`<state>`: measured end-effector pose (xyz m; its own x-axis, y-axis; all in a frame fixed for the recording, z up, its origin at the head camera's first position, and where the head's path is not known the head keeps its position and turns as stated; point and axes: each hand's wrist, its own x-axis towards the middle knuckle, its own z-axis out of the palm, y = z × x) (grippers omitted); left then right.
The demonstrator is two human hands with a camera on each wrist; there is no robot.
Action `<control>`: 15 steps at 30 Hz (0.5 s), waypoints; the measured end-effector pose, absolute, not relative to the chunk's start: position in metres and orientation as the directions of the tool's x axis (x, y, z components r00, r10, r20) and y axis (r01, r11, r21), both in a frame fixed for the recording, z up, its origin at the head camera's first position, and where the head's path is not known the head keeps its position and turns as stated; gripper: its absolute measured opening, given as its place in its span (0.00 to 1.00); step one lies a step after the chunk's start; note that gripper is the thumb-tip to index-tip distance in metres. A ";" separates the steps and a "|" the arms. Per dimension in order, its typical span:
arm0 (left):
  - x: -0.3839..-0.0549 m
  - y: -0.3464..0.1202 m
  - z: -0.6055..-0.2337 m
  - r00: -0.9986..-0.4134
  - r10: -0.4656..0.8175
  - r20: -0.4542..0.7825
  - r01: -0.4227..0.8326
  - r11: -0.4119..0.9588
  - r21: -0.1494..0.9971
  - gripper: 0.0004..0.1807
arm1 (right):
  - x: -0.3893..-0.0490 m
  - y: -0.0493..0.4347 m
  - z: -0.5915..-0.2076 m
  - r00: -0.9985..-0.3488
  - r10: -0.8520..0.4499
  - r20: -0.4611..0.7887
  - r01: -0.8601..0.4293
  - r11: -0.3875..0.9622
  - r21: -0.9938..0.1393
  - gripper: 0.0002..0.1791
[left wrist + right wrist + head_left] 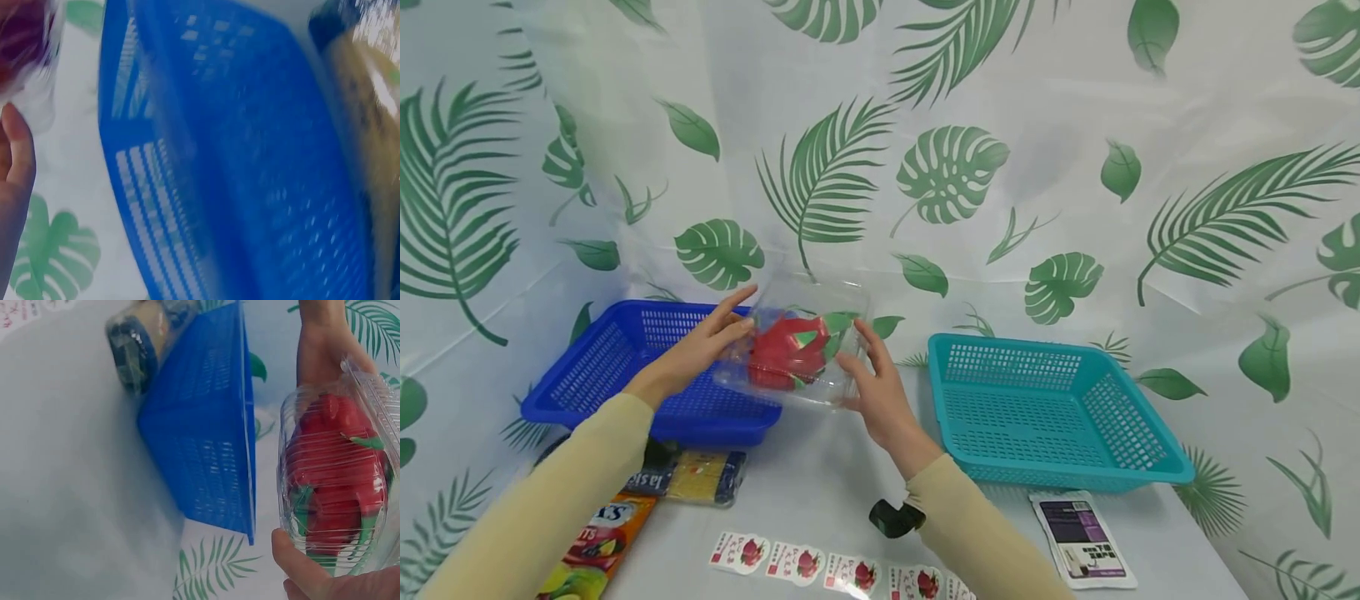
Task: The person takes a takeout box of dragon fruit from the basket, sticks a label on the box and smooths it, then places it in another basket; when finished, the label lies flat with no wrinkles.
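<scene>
Holding up a clear plastic box [820,298] with a red, green-leafed fruit [782,354] inside seems the step in hand; it is raised near the right end of a blue perforated plastic basket [715,431], left hand [696,346] and right hand [883,396] pinching opposite sides. The next move likely calls for an even two-handed grip; whether the lid is closed, I cannot tell.

White table [820,483] (baskets [1030,417], packets [1086,542], stickers [797,562])

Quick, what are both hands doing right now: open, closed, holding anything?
Left hand: holding the left side of a clear box with red fruit inside.
Right hand: holding the same box's right side.
</scene>
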<state>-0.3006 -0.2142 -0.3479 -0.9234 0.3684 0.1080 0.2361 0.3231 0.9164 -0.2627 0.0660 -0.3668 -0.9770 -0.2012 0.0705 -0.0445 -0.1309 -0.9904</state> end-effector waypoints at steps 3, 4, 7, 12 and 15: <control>-0.297 -0.206 -0.354 -0.928 0.354 0.112 0.219 0.276 0.936 0.33 | -0.260 0.071 -0.366 -0.978 -0.197 0.070 -0.042 -0.142 -0.989 0.33; -0.295 -0.204 -0.356 -0.930 0.352 0.108 0.209 0.262 0.942 0.33 | -0.259 0.072 -0.366 -0.978 -0.197 0.071 -0.042 -0.147 -0.988 0.33; -0.292 -0.196 -0.362 -0.933 0.350 0.085 0.171 0.224 0.959 0.33 | -0.256 0.077 -0.365 -0.977 -0.199 0.080 -0.051 -0.145 -0.988 0.33; -0.288 -0.188 -0.367 -0.922 0.385 0.045 0.133 0.204 0.970 0.33 | -0.253 0.088 -0.366 -0.969 -0.229 0.091 -0.061 -0.138 -0.989 0.33; -0.285 -0.185 -0.370 -0.910 0.414 0.026 0.127 0.219 0.967 0.32 | -0.252 0.095 -0.369 -0.967 -0.241 0.081 -0.049 -0.135 -0.990 0.32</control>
